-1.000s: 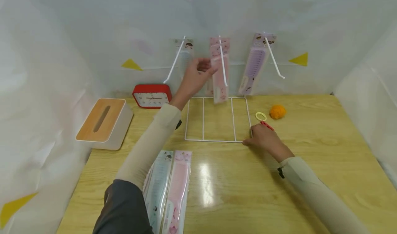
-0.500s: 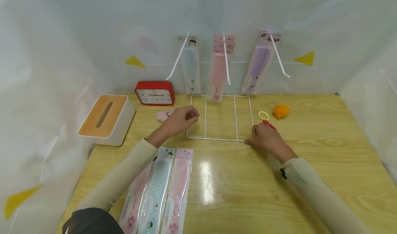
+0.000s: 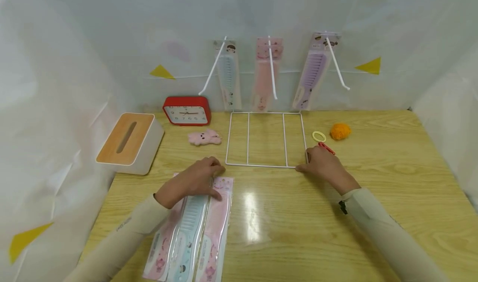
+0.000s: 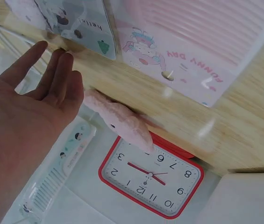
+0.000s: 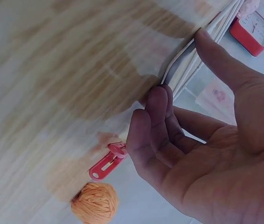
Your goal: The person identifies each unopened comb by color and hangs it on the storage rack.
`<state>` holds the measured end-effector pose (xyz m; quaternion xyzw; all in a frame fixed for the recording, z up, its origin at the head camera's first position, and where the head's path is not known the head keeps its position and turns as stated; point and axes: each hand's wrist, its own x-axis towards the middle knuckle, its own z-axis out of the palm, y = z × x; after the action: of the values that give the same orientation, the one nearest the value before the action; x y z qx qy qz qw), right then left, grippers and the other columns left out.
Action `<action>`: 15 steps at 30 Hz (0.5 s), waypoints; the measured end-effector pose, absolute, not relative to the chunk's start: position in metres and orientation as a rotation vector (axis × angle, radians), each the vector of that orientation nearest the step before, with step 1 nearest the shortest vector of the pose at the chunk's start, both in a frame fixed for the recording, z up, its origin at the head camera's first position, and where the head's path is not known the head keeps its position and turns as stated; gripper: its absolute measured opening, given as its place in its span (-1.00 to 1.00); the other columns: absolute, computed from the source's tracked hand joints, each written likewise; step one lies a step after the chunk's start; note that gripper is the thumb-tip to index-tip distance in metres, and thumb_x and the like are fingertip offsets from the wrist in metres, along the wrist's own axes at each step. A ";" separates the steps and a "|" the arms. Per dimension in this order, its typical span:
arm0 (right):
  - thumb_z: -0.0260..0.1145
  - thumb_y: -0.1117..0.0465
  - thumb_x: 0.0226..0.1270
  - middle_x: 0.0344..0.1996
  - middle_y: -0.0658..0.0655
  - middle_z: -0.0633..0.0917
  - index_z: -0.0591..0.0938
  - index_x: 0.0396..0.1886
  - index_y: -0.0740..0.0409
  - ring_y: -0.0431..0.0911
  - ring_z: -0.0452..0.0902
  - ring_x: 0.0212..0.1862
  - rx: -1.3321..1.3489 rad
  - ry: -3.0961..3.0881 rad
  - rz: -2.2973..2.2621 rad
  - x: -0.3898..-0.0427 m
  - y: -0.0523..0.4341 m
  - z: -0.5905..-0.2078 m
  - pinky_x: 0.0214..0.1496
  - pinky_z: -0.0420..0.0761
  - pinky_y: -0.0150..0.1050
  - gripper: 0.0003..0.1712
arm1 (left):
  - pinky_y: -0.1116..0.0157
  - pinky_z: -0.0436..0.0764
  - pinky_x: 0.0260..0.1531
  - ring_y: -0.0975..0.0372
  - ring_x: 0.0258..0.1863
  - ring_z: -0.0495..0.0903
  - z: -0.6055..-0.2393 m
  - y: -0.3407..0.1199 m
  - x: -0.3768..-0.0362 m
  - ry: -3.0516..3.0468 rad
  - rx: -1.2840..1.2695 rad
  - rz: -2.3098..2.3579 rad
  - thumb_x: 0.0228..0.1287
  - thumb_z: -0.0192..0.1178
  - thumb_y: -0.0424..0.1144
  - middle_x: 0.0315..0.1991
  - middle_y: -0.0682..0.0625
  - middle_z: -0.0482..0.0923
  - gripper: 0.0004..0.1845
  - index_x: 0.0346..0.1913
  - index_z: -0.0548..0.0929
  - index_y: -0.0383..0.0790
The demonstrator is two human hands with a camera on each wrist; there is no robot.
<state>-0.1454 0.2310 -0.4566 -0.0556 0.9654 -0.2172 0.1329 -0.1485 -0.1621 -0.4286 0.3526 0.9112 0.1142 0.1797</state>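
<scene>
While resting (flat), left grip (image 3: pixel 194 181) atop comb packs (image 3: pixel 194 232)

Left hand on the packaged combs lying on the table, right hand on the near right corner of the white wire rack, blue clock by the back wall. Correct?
Not quite: the clock is red, not blue, as the head view shows. The rest holds: the left hand rests on the packaged combs lying on the table, and the right hand touches the near right corner of the white wire rack.
</scene>
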 end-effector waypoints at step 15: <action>0.55 -0.02 0.08 -0.65 0.03 0.50 0.50 -0.56 0.18 -0.09 0.36 -0.55 -0.157 2.795 -0.675 -0.143 0.230 -0.453 -0.54 0.35 -0.21 -0.54 | 0.02 0.44 0.13 0.02 0.09 0.37 -0.432 -0.160 -0.143 2.588 1.019 0.429 -0.32 0.69 0.04 0.11 -0.13 0.38 -0.31 -0.15 0.53 -0.17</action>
<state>-0.1429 0.2304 -0.4535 -0.0542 0.9623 -0.2324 0.1304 -0.1430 -0.1598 -0.4324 0.3571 0.9074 0.1503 0.1630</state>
